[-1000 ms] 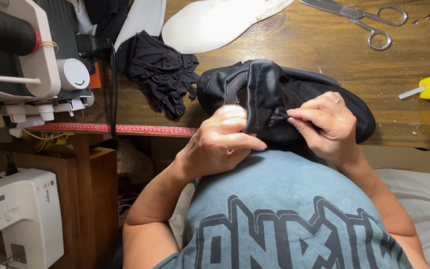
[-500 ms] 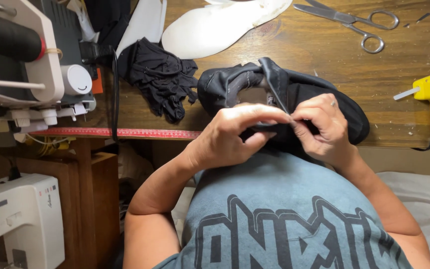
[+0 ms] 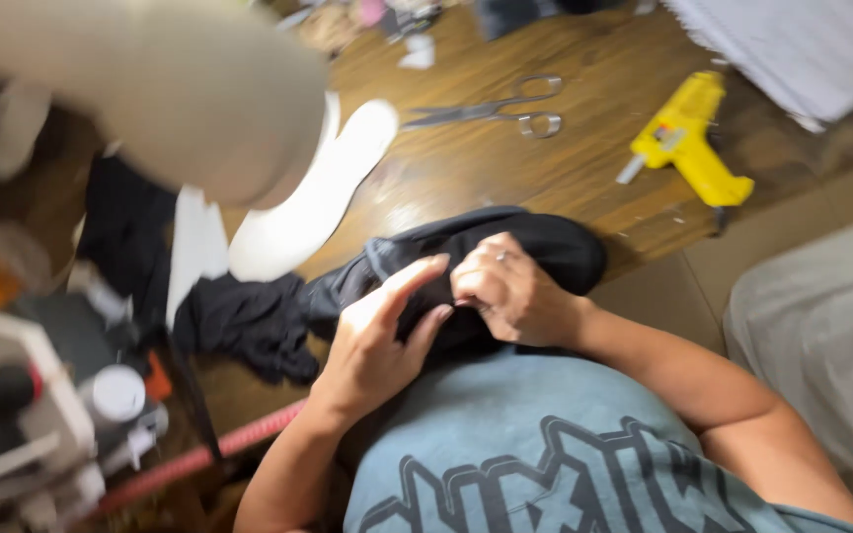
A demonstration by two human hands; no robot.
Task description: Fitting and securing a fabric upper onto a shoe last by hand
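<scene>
Both hands met on the black fabric piece, the right hand pinching it, the left hand apparently flat-fingered, its grip blurred, scissors beyond.

A wooden table carries scissors, a yellow glue gun and black fabric.
</scene>
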